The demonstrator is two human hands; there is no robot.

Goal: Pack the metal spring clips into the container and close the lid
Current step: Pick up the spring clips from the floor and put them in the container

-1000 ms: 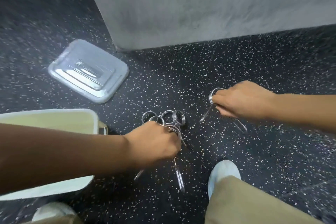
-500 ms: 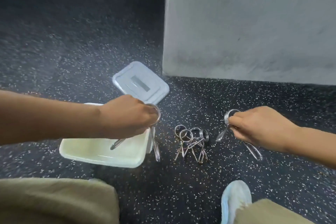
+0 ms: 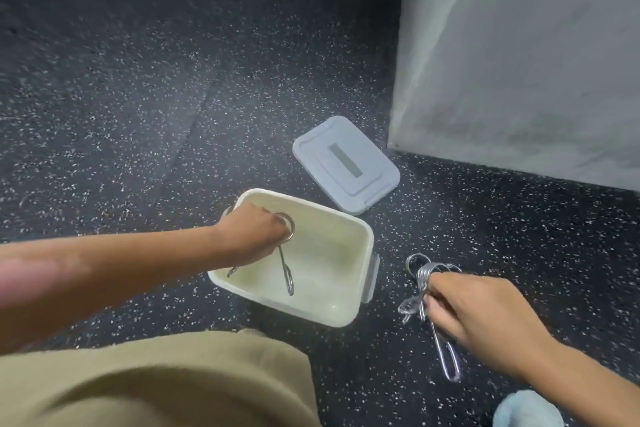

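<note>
A cream plastic container sits open on the dark speckled floor. My left hand is inside it, closed on a metal spring clip whose handles hang down toward the bottom. To the right of the container, my right hand grips other spring clips low over the floor; one long handle sticks out below my fist. How many clips it holds is blurred. The grey lid lies flat on the floor behind the container.
A grey concrete block stands at the back right, close to the lid. My khaki-trousered knee fills the lower left and a light blue shoe shows at the bottom right. Open floor stretches to the left.
My left hand has carried one clip from beside the pile into the container. My right hand has moved left onto the pile of clips on the floor. The view has swung left.
</note>
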